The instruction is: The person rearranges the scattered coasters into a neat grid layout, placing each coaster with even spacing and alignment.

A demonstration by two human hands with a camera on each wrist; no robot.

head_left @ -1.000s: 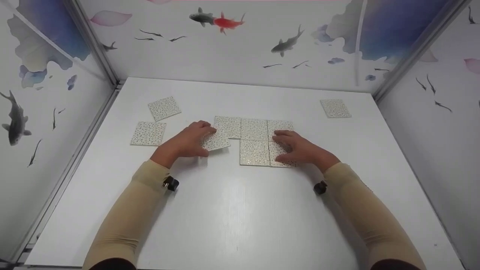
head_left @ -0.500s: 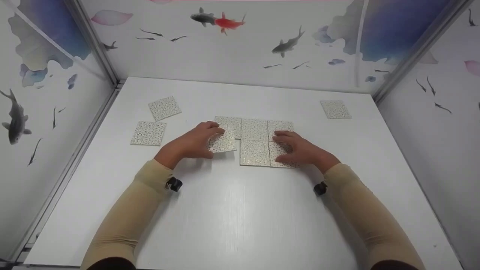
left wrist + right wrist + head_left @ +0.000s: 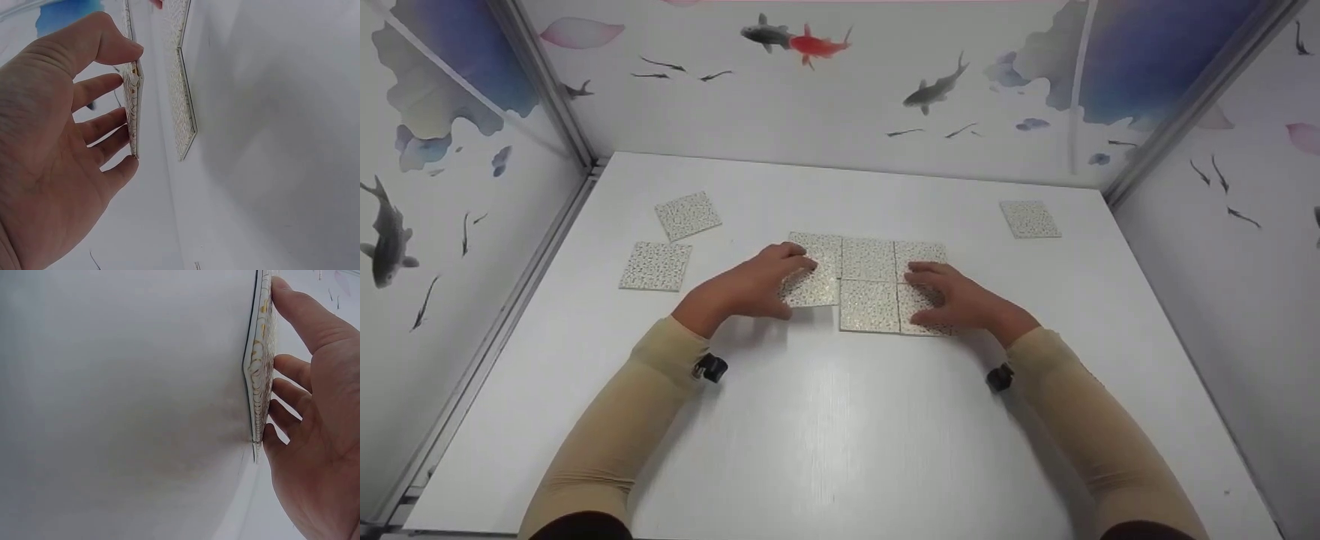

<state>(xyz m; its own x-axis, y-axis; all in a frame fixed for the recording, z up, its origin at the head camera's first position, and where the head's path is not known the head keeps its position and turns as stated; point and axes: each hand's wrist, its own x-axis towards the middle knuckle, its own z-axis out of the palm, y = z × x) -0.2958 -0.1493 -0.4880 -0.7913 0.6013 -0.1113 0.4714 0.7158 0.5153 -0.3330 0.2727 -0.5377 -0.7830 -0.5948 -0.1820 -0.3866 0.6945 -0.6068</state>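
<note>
My left hand [image 3: 754,283] pinches a square speckled tile [image 3: 815,289] by its edges, thumb at the near side and fingers along the left. In the left wrist view, the held tile [image 3: 133,112] is lifted above the table, apart from the tiles lying there. It overlaps the back-left tile [image 3: 826,246] of a joined block in the head view. My right hand [image 3: 960,301] rests its fingertips and thumb on the block's right end, over the front-right tile [image 3: 910,324] and back-right tile [image 3: 926,250]. Its fingers are relaxed, touching the surface in the right wrist view.
Two loose tiles [image 3: 655,266] lie at the left, one behind the other. Another single tile [image 3: 1030,219] is at the back right. Printed wall panels [image 3: 840,112] enclose the white table [image 3: 825,435] behind and at both sides.
My left hand has carried its tile rightward, and the tile has turned to line up with the block, its right edge at the front-left tile. The right hand has stayed in place.
</note>
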